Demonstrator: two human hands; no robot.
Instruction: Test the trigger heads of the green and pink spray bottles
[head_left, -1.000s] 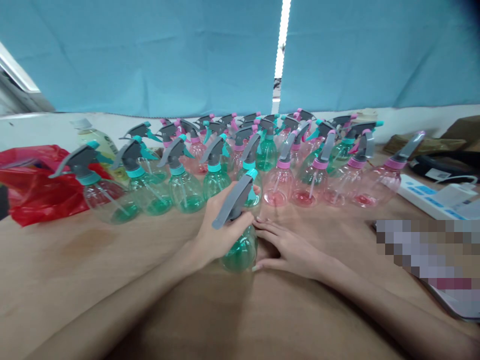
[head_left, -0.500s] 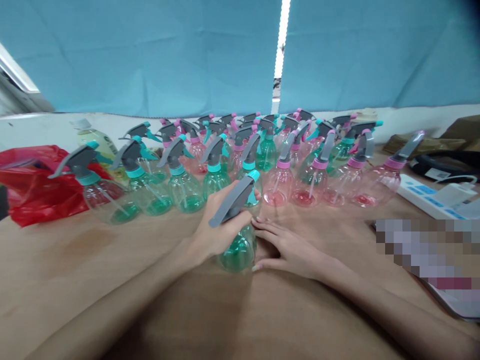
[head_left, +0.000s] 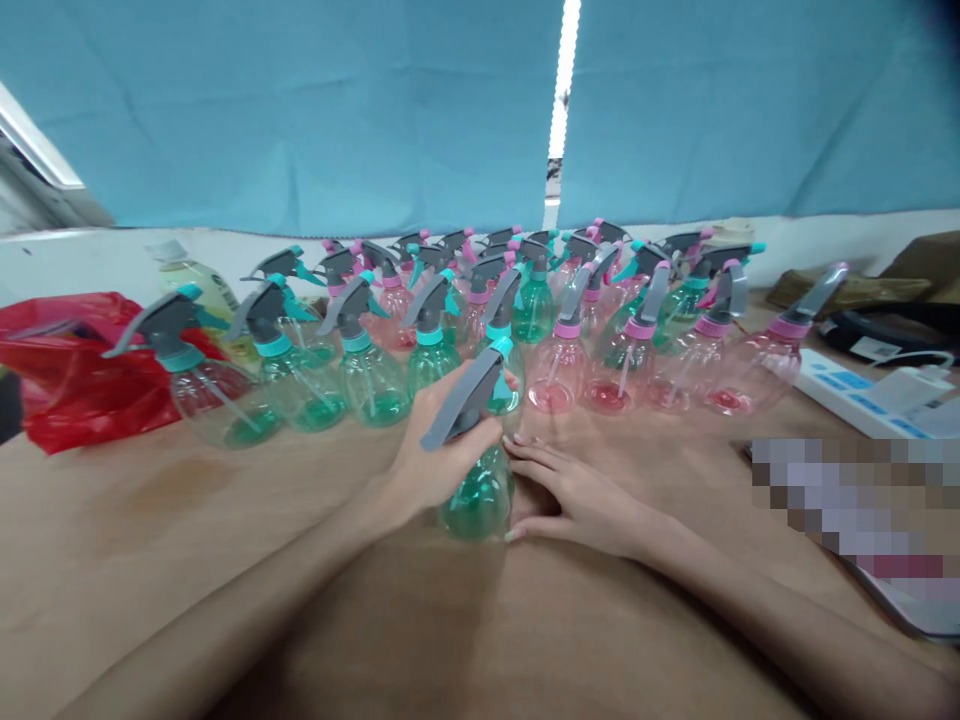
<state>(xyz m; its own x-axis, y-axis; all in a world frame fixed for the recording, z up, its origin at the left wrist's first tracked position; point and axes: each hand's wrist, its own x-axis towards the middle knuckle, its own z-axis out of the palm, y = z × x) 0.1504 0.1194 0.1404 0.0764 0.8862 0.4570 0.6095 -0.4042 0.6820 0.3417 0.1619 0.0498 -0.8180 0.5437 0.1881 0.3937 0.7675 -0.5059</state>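
Observation:
A clear green spray bottle [head_left: 477,497] stands upright on the wooden table, with a grey trigger head tipped in turquoise. My left hand [head_left: 433,447] is wrapped round its neck, just under the head, and hides the collar. On the bottle's right side lies my right hand [head_left: 577,497], palm toward the tabletop. Its fingers are stretched out and the tips reach the bottle's wall; whether they press on it I cannot tell. Directly behind the held bottle is a row of similar spray bottles, green [head_left: 375,385] on the left and pink [head_left: 555,375] on the right.
More spray bottles in both colours crowd behind the front row. A red plastic bag [head_left: 90,400] and a capped bottle [head_left: 196,285] stand at the left. To the right are a white power strip [head_left: 836,378], a black coiled item [head_left: 885,330] and a pixelated flat object [head_left: 862,510].
Almost nothing differs. The held bottle's trigger head has shifted very slightly, and both hands keep their places.

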